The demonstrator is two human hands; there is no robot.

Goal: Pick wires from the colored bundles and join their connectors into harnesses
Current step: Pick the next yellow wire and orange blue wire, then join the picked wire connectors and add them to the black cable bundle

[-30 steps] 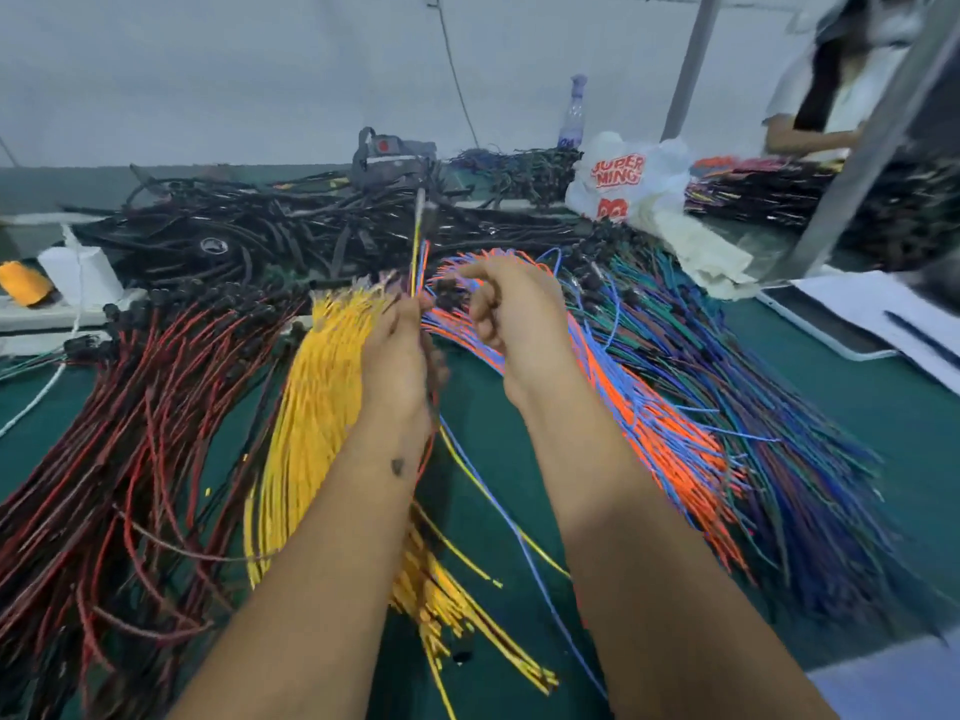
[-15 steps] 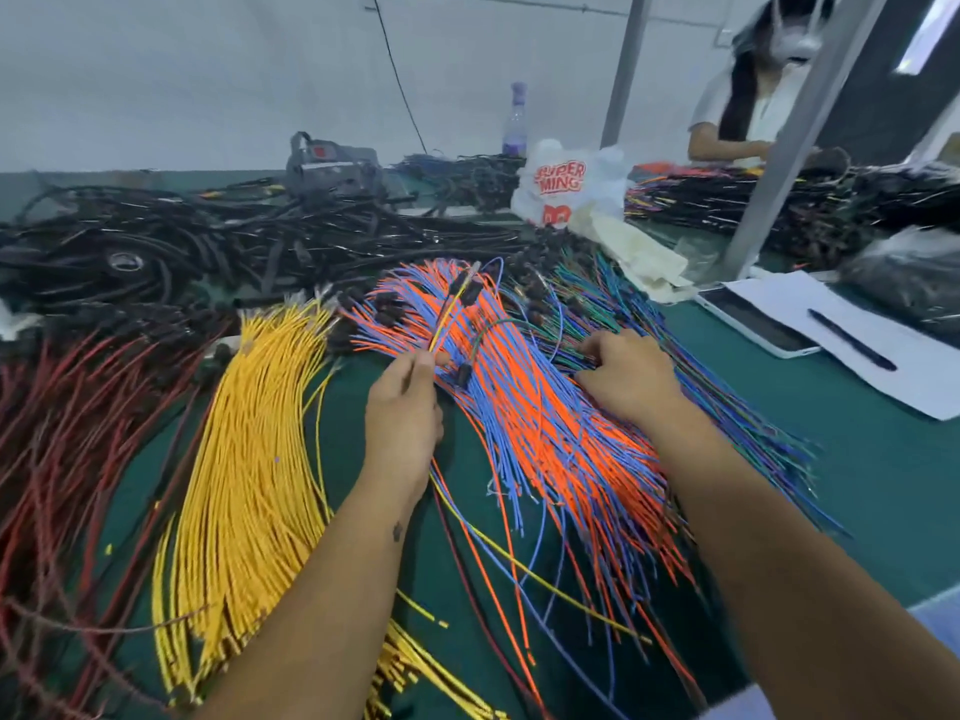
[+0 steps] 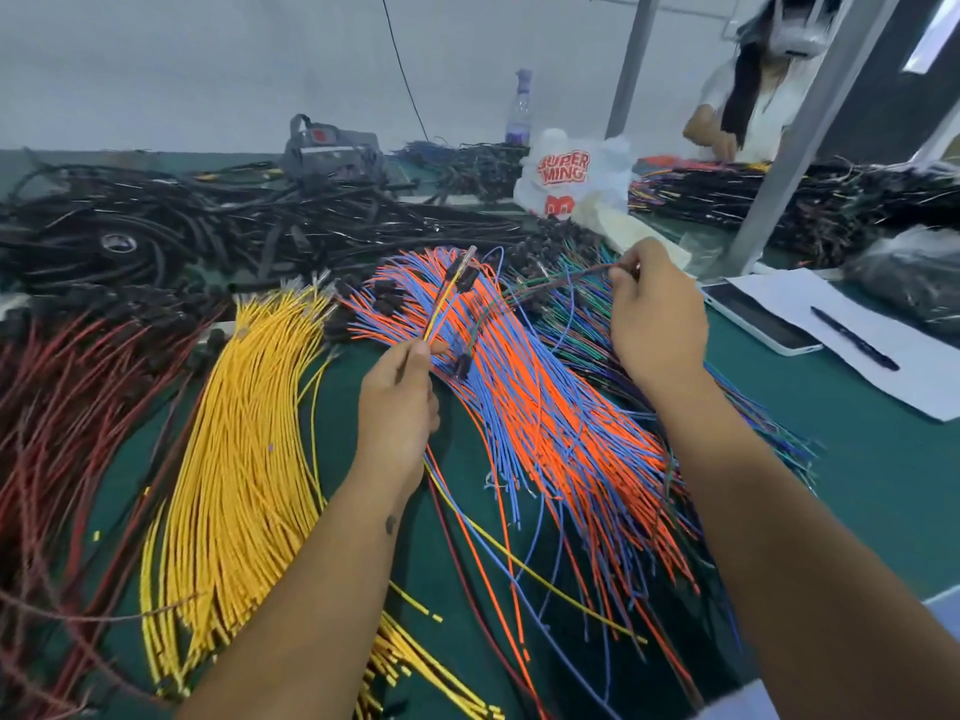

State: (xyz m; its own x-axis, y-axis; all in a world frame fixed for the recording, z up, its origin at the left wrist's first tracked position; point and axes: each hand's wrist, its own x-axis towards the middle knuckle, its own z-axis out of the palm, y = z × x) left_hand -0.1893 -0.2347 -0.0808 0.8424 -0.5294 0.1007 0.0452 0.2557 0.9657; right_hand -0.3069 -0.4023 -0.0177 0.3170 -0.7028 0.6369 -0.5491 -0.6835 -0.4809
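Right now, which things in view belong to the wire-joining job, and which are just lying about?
In the job: left hand gripping picked wires; right hand pinching a dark wire; yellow bundle; orange-and-blue bundle; red bundle.

Lying about: plastic bag; bottle; pen; paper; tablet.

Both forearms are bare from the lower edge of the view up to the wrists, with no sleeve, watch, bracelet or glove on either. The left hand (image 3: 397,407) wears no ring that shows, and its forearm carries one small dark mark (image 3: 390,524) on the inner side just below the wrist, too small to tell whether it is a tattoo or a mole. The right hand (image 3: 657,324) is likewise bare, its knuckles and back plain, nothing worn on the fingers
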